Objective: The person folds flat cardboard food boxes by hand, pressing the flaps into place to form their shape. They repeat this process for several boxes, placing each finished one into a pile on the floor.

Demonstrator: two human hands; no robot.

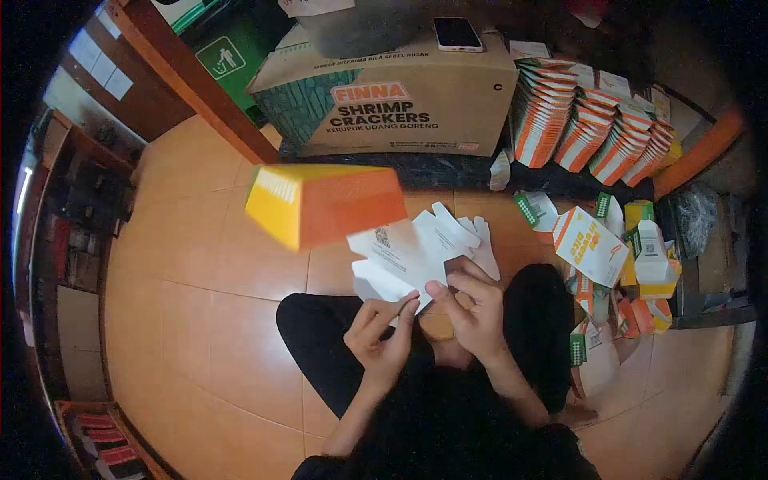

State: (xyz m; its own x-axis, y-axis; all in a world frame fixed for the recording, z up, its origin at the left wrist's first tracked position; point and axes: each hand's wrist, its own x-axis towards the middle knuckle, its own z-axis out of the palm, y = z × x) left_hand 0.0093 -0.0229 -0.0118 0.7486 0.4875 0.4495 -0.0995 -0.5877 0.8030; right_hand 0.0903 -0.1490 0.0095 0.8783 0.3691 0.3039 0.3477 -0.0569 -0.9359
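Note:
A flat die-cut food box blank (pixel 404 268), white with a black printed code and small text, is spread in front of my crossed legs. My left hand (pixel 378 334) pinches its near edge between thumb and fingers. On the other side of that edge my right hand (pixel 474 310) grips the blank, thumb towards the left hand and fingers curled over the card. More white card (pixel 482 250) shows just behind it. A folded orange and yellow box (pixel 344 206), smeared by motion, appears beyond the blank to the left, apart from both hands.
A large shrimp crackers carton (pixel 416 108) stands ahead with a phone (pixel 458 34) on top. Tall stacks of orange and white boxes (pixel 544 120) lean at its right. Loose folded boxes (pixel 592 244) are heaped right of my knee. A wooden post (pixel 200 80) rises at left.

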